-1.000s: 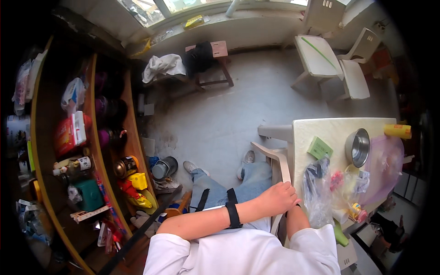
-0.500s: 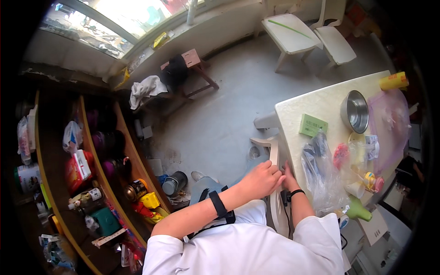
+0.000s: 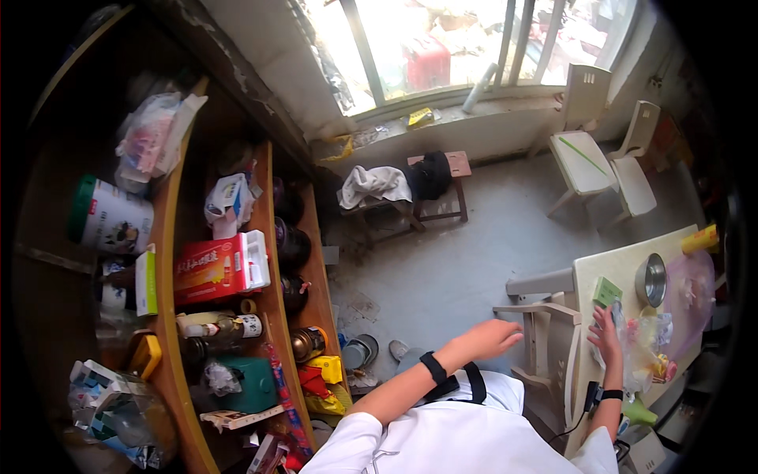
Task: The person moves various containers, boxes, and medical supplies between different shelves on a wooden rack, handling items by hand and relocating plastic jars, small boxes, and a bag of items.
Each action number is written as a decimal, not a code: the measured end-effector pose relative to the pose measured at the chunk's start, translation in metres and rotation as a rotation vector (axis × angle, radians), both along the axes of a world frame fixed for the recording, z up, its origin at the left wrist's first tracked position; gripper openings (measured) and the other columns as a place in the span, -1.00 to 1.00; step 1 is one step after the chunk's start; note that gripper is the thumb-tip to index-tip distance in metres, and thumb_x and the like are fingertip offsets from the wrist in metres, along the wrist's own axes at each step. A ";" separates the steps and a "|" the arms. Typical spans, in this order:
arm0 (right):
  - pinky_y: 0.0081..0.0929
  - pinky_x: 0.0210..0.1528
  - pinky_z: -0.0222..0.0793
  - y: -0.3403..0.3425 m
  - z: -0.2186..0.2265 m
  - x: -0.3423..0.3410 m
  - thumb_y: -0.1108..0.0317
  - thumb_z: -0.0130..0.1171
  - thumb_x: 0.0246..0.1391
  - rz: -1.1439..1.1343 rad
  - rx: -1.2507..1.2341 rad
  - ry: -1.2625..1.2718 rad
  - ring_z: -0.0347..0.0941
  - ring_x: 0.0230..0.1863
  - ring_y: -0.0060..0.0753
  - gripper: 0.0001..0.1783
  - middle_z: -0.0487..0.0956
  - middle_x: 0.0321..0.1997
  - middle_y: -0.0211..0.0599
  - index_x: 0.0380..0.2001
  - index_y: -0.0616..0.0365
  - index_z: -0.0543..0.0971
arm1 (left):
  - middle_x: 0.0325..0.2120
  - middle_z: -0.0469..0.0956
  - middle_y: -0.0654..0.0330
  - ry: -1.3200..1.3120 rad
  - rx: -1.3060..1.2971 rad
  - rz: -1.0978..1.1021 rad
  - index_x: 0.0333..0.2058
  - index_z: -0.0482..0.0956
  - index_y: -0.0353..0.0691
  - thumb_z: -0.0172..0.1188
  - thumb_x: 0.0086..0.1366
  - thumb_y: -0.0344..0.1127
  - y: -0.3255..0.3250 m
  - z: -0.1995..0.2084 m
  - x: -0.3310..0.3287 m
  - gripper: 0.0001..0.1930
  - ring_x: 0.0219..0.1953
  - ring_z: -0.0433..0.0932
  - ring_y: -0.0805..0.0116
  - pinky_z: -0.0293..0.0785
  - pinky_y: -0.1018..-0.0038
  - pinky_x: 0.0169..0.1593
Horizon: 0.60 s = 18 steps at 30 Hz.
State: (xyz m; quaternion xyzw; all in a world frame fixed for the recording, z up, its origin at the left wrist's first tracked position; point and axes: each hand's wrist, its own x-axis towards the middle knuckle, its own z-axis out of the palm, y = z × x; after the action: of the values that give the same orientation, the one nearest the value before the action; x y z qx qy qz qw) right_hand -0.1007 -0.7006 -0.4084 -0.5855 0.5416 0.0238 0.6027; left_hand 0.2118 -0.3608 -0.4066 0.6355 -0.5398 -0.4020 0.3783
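bright window (image 3: 474,47); grey floor (image 3: 474,265); wooden shelving (image 3: 166,316) at left; pale chairs (image 3: 576,177) near wall (image 3: 521,130).

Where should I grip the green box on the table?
Probably by its left edge, coming from the picture's left: the green box lies flat, with a strip of bare tabletop on that side, while the clear plastic bag crowds its near right end.

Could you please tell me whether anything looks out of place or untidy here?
Yes: a thin green strip lies slantwise across a white chair, an odd spot for it, and a white cloth sits crumpled, not folded, beside bunched black fabric.
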 end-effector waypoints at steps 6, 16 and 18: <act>-0.11 0.19 0.52 -0.016 0.051 0.118 -0.38 0.05 0.48 -0.048 -0.225 -0.170 0.51 0.17 -0.20 -0.23 0.52 0.40 -0.27 0.45 -0.06 0.47 | -0.08 0.76 -0.13 -0.024 0.270 0.736 0.13 0.65 -0.21 0.10 0.62 -0.03 0.205 -0.062 0.147 -0.61 0.02 0.71 -0.25 0.64 0.03 0.08; -0.36 -0.29 0.60 0.015 0.015 0.618 0.20 0.13 0.44 0.703 -0.301 -0.253 0.55 -0.35 -0.42 -0.57 0.66 -0.41 -0.32 -0.35 0.27 0.83 | -0.15 0.84 0.10 0.076 0.296 1.401 0.15 0.64 -0.25 0.15 0.63 -0.09 0.352 -0.154 0.205 -0.63 -0.03 0.81 0.27 0.65 0.33 0.08; -0.34 -0.20 0.60 0.058 0.027 0.711 0.22 0.19 0.42 0.977 -0.336 -0.291 0.60 -0.30 -0.42 -0.62 0.75 -0.35 -0.26 -0.33 0.23 0.86 | -0.17 0.83 0.11 0.027 0.390 1.515 0.16 0.65 -0.25 0.18 0.62 -0.10 0.348 -0.142 0.194 -0.64 -0.07 0.79 0.31 0.65 0.35 0.06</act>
State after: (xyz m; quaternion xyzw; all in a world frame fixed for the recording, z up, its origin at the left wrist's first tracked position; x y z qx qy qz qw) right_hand 0.6099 -0.6425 -0.3809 -0.8550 0.1130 0.1331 0.4883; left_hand 0.4061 -0.0129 -0.5487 0.8808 0.1262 -0.1296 0.4376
